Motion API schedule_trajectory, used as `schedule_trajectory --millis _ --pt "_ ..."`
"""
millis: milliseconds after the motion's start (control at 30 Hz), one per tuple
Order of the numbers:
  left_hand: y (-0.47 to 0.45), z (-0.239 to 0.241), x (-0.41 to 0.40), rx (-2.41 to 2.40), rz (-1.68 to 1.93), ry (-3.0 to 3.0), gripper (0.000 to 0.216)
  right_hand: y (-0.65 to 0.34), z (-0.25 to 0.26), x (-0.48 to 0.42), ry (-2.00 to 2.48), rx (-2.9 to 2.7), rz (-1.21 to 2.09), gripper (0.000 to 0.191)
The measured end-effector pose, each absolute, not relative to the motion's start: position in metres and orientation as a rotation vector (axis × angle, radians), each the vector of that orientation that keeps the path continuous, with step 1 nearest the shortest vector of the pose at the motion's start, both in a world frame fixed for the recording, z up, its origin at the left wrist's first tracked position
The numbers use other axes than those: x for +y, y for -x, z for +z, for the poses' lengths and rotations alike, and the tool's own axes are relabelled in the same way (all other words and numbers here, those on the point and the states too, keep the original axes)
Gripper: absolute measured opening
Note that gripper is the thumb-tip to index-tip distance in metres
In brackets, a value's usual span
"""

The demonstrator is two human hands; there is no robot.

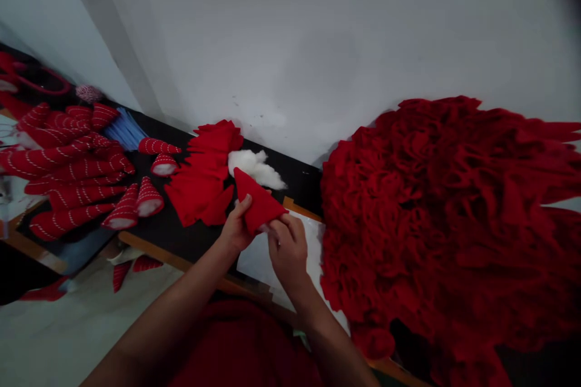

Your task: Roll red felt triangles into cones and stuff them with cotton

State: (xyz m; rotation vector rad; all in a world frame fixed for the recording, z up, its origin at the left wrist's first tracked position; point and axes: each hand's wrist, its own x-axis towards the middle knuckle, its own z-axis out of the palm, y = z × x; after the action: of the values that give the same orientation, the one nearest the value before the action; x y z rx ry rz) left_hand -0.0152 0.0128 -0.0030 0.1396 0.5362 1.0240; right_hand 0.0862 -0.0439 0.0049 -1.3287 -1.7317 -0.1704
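Red felt cone: a plain red felt cone (259, 204) sat just left of the frame's centre, tip pointing to the upper left, held above the table edge.
Left hand: the left hand (235, 231) came in from the lower left, its fingers closed on the cone's left side with the thumb laid against the felt.
Right hand: the right hand (287, 252) was just right of the left one, fingertips pinched together on the cone's lower right edge.
White stuffing: a tuft of white stuffing (255, 167) lay just above the cone, close to the wall.
Small red stack: a fanned stack of flat red pieces (203, 176) lay left of the stuffing, touching it.
White sheet: a white sheet (258, 261) lay on the table beneath the hands.
Table: the black table (188, 237) with a wooden rim ran from the upper left towards the lower right.
Large red heap: a big heap of red felt pieces (454, 224) filled the right half of the frame.
Striped cones: a pile of red cones with white stripes (68, 169) covered the left side, some showing white filling at their open ends.
Blue bundle: a blue bundle (124, 130) lay behind the striped pile, by the wall.
Floor: two striped cones (136, 267) lay on the pale floor below the table rim.
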Motion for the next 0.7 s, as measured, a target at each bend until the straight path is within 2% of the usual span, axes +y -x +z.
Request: schedule_trajectory --millis 167,367,600,700 --pt "0.013 0.0 0.013 0.533 1.003 -0.113 0.036 -0.086 0.012 -0.045 1.438 -1.663 -0.028 0.016" --pt "0.013 0.003 0.017 0.551 1.054 -0.079 0.032 -0.084 0.015 -0.053 1.27 -1.847 0.054 0.03" --pt "0.011 -0.001 0.013 0.522 0.99 -0.096 0.034 -0.085 0.008 -0.041 1.408 -1.644 -0.049 0.025" --pt "0.011 -0.002 0.013 0.524 0.998 -0.077 0.034 -0.082 0.006 -0.037 1.489 -1.555 -0.116 0.031"
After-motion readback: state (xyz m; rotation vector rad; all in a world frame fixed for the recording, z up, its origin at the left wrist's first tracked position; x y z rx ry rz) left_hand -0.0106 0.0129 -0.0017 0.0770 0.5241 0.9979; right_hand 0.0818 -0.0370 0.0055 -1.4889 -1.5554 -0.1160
